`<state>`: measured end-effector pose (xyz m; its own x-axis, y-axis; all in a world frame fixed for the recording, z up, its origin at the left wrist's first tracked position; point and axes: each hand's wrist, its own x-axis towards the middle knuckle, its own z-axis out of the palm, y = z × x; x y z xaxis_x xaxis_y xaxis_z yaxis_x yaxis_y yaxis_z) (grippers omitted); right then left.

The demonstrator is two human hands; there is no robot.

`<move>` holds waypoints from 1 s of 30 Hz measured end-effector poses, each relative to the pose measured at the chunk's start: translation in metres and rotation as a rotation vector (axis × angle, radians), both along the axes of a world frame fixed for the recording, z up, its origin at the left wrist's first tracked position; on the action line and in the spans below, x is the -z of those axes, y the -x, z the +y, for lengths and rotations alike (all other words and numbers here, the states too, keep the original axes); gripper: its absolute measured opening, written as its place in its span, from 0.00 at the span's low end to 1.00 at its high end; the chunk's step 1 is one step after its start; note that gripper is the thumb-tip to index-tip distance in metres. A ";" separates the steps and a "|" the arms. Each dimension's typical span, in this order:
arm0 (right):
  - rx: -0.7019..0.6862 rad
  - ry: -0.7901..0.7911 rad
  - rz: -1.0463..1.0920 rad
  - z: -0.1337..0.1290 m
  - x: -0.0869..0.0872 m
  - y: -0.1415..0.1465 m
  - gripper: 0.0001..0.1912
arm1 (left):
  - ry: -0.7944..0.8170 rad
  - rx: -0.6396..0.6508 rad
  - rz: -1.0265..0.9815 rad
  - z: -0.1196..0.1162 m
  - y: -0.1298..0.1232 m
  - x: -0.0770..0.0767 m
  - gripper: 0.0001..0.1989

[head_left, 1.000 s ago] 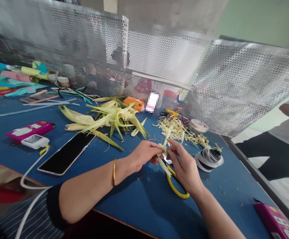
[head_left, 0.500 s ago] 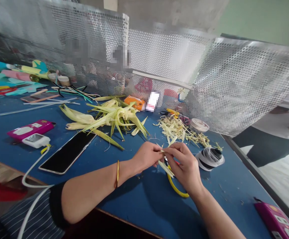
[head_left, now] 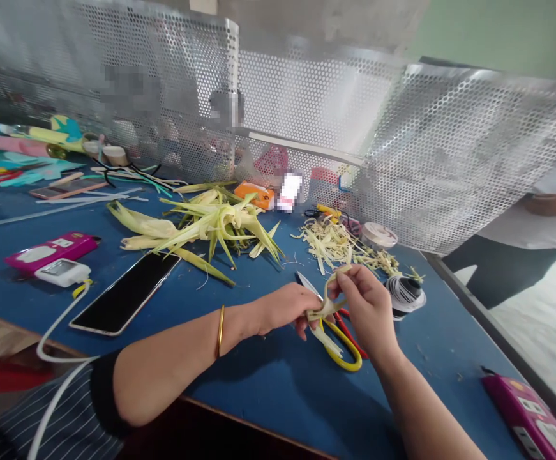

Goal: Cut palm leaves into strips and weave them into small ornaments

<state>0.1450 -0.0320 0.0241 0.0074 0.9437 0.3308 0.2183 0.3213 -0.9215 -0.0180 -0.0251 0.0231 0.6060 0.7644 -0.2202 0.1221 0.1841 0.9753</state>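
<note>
My left hand (head_left: 290, 308) pinches a pale corn husk strip (head_left: 326, 308) near the middle of the blue table. The upper end of that strip curves into the closed fingers of my right hand (head_left: 366, 300). Beneath both hands lie scissors (head_left: 353, 359) with yellow and red handles, their blades pointing up and left. A spool of black and white thread (head_left: 406, 296) stands just beyond my right hand. Farther back is a heap of green and pale corn husks (head_left: 225, 220), and to its right a pile of thin husk shreds (head_left: 330, 243).
A black-screened phone (head_left: 127, 294) and a magenta power strip (head_left: 50, 250) lie at the left, with a white cable. Another magenta strip (head_left: 529, 409) is at the lower right. Perforated metal mesh (head_left: 306, 96) borders the back. A person (head_left: 512, 236) stands beyond the right edge.
My right hand has moved up and right, away from my left hand, drawing the husk strip into a curve. More of the scissors shows. The whole view has shifted slightly.
</note>
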 end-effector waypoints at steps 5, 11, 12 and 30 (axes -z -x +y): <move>-0.007 0.058 0.091 0.002 -0.001 0.002 0.12 | -0.018 0.001 -0.061 0.000 0.001 -0.003 0.14; -0.070 0.133 0.118 0.000 -0.001 0.002 0.13 | -0.039 -0.071 -0.031 -0.004 -0.002 0.001 0.12; -0.081 0.132 0.115 -0.001 -0.001 0.002 0.12 | -0.024 -0.070 -0.047 -0.004 -0.002 0.001 0.13; -0.214 -0.219 -0.584 0.023 -0.002 -0.030 0.12 | 0.209 -0.168 -0.234 0.007 0.008 0.002 0.13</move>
<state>0.1750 -0.0089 0.0260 -0.4115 0.8148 0.4083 0.5732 0.5797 -0.5792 -0.0257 -0.0182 0.0209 0.5283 0.8107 -0.2524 -0.1488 0.3811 0.9125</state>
